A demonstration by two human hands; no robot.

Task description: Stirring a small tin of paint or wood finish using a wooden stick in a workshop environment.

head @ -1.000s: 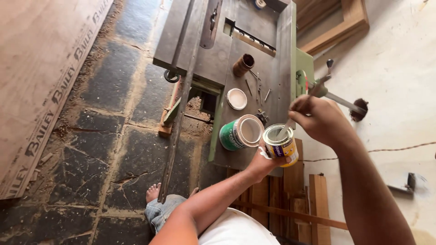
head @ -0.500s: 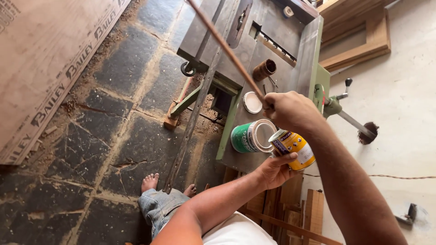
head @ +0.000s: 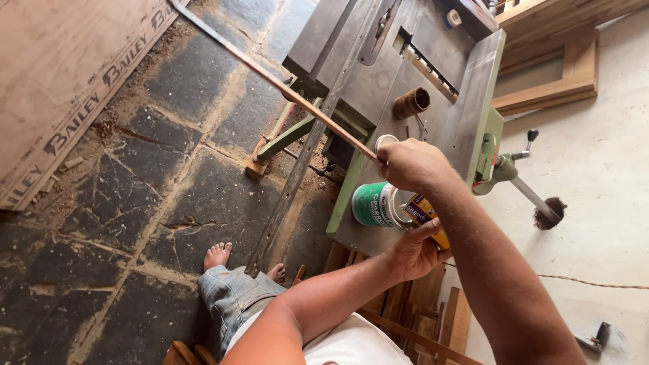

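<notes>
Head view: the right hand (head: pixel 412 165) is clenched around a long thin reddish stick (head: pixel 270 78) slanting over the floor. Below it, the left hand (head: pixel 416 250) cups a small yellow tin (head: pixel 422 213), beside a green-labelled can (head: pixel 375 205) on the grey machine table (head: pixel 473 81).

A grey-green metal woodworking machine serves as the desk (head: pixel 466 88), with a slot cut in its top. On it lie a rusty brown short tube (head: pixel 412 103) and a small round white lid (head: pixel 385 142), partly hidden. A crank handle (head: pixel 531 192) sticks out from its side. Dark cracked stone floor tiles (head: pixel 196 203) carry sawdust. A printed cardboard sheet (head: pixel 54 88) lies at the left. Pale wooden frames (head: pixel 561 74) lean beyond, and what may be timber offcuts (head: pixel 433 311) stand below.
</notes>
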